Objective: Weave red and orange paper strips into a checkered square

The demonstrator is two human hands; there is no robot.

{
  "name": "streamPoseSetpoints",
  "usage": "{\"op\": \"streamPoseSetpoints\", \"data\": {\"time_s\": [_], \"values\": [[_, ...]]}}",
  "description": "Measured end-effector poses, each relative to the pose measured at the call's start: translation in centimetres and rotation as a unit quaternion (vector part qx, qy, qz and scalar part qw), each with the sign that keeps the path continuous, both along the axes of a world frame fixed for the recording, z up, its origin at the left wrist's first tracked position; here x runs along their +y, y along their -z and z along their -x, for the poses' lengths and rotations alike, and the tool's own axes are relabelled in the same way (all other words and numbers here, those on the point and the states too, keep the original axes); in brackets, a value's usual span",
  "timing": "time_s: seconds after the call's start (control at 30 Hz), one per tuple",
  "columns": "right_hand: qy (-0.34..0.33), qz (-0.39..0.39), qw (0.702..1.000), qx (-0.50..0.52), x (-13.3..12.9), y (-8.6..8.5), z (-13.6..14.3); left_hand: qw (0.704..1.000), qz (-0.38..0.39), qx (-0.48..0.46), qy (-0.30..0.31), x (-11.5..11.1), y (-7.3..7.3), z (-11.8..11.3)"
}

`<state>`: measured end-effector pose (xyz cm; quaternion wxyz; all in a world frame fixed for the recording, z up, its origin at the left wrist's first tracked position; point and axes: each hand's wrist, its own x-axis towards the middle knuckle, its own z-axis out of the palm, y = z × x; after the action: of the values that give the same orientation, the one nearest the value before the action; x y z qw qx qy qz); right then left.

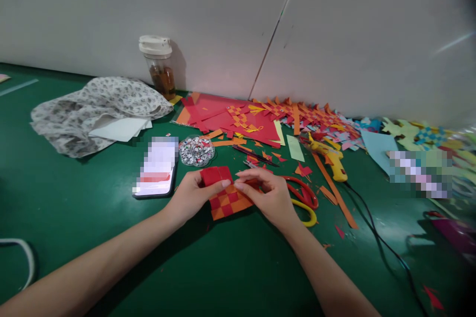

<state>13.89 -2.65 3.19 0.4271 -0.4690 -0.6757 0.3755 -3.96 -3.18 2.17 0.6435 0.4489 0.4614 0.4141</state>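
A piece of red and orange woven paper (227, 202) in a checker pattern is held up between my two hands, just above the green table. My left hand (195, 193) pinches its upper left part, thumb in front on the plain red section. At the upper right, my right hand (266, 190) is closed on the paper with thumb and forefinger together; that hand covers part of the right edge. Just beyond the right hand lie scissors (311, 198) with one red and one yellow handle loop. Their blades are largely hidden.
A smartphone (158, 166) lies left, beside a flower-shaped clear box (197, 151) of googly eyes. Behind are a lidded tea cup (160, 67), patterned cloth (96, 114) and red paper sheets (215, 109). A yellow glue gun (337, 164) trails its cord right, among paper scraps.
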Motion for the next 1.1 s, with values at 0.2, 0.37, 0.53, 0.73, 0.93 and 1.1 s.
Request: {"op": "streamPoseSetpoints", "data": {"time_s": [0.2, 0.37, 0.53, 0.73, 0.93, 1.1], "values": [[0.003, -0.016, 0.999, -0.029, 0.10, -0.03, -0.11, 1.000, 0.001, -0.004, 0.007, 0.00, -0.13, -0.03], [0.005, -0.016, 0.999, -0.033, 0.02, 0.13, -0.04, 1.000, -0.003, 0.024, 0.010, 0.02, -0.42, 0.11], [0.006, -0.009, 1.000, -0.021, 0.04, 0.01, -0.03, 1.000, 0.004, 0.015, 0.002, 0.10, -0.36, 0.22], [-0.001, 0.005, 1.000, -0.022, 0.19, 0.03, -0.05, 1.000, -0.001, 0.013, -0.029, 0.13, -0.22, 0.16], [0.004, -0.002, 1.000, -0.027, 0.14, 0.02, -0.12, 1.000, 0.005, -0.010, -0.019, 0.11, -0.31, 0.08], [0.011, -0.007, 0.999, -0.032, 0.10, -0.06, -0.18, 0.999, 0.027, -0.018, 0.008, 0.10, -0.50, 0.06]]}}
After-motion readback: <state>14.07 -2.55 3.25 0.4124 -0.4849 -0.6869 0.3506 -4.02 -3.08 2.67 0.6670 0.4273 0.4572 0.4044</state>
